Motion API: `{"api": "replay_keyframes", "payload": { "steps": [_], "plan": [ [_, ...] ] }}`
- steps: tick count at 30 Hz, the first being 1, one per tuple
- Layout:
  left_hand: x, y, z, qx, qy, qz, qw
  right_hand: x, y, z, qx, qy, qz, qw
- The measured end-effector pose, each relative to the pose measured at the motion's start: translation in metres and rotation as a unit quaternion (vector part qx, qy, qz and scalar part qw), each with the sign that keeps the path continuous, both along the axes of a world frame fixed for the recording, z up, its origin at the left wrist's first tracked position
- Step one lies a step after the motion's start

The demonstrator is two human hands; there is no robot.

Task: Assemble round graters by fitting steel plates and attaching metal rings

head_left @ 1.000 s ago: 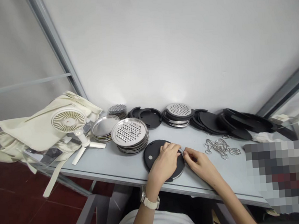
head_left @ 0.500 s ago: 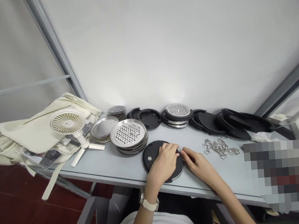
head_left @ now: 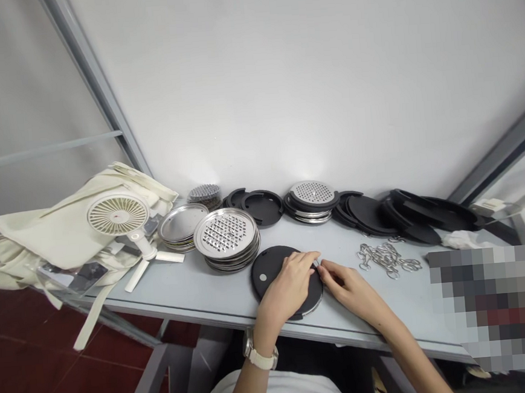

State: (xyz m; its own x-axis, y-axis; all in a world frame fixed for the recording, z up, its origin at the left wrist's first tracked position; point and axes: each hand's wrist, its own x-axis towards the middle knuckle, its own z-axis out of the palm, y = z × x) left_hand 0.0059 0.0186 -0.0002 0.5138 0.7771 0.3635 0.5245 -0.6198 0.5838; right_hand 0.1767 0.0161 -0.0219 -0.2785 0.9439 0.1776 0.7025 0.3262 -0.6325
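A black round grater holder (head_left: 272, 265) lies near the table's front edge, with a pale dot on its left and a thin metallic rim at its lower right. My left hand (head_left: 290, 285) is closed over the holder's right half, its thumb and index finger at the right rim. Just beside that rim, my right hand (head_left: 349, 289) pinches a thin metal wire clip (head_left: 317, 264), mostly hidden by fingers. To the right lies a loose pile of metal wire clips (head_left: 385, 259).
Round metal grater plates (head_left: 227, 234) and plain metal discs (head_left: 183, 222) are stacked at left. Black holders (head_left: 263, 208) line the wall, one stack topped by a perforated plate (head_left: 314, 192). A white fan (head_left: 118, 215) and cream bag (head_left: 60, 230) occupy the left end.
My left index finger has stretched slightly farther right over the rim, towards the wire clip. My right hand has barely shifted.
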Motion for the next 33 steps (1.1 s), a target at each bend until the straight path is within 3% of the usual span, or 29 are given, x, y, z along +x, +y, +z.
{"api": "replay_keyframes", "payload": {
  "steps": [21, 33],
  "plan": [
    [0.0001, 0.0032, -0.0021, -0.01, -0.036, -0.021, 0.999, -0.0002, 0.002, -0.0042, -0.001, 0.055, -0.036, 0.998],
    [-0.0003, 0.0001, 0.0035, -0.009, -0.023, -0.013, 1.0, -0.004, -0.0029, 0.0005, 0.023, 0.0, -0.028, 0.999]
  ]
}}
